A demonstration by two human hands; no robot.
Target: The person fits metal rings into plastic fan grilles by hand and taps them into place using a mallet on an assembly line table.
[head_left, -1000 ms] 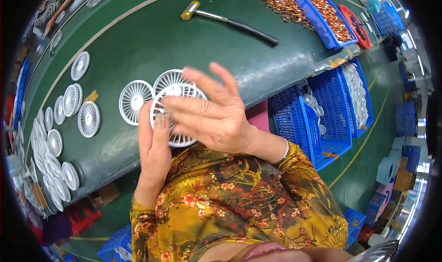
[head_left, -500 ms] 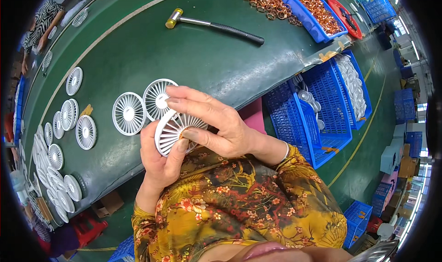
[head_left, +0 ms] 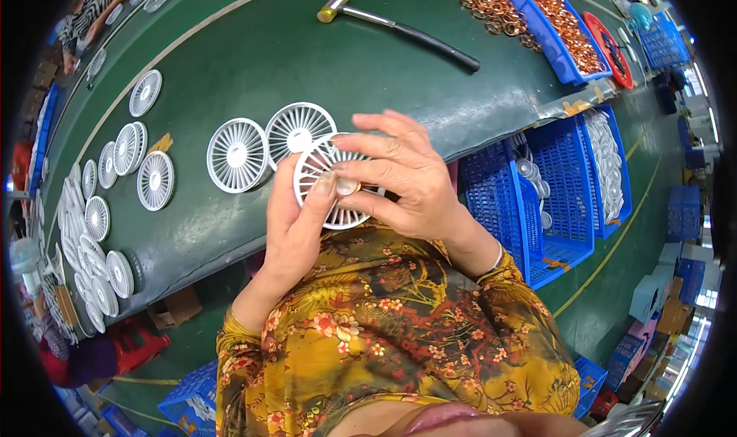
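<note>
A white round spoked fan grille (head_left: 316,161) is held above the table's near edge. My left hand (head_left: 295,214) grips its left side, thumb pressed on the face near the hub. My right hand (head_left: 407,178) is closed on the right side, thumb tip beside a small round pale disc (head_left: 348,185) at the hub; its upper fingers are lifted and partly spread over the rim. The hands hide much of the right half. Just beyond, two similar grilles (head_left: 237,155) lie side by side on the table, rims touching or nearly so.
A hammer (head_left: 399,30) with a black grip lies on the green table (head_left: 223,61). Copper-coloured rings (head_left: 495,11) lie loose beside a blue bin (head_left: 568,65) of them. More grilles (head_left: 96,280) pile up at left. Blue crates (head_left: 564,230) with white parts stand right, below table height.
The held grille has turned from a steep tilt to face up more, showing the pale disc at its hub. My right fingers have shifted and lifted. The whole view has shifted.
</note>
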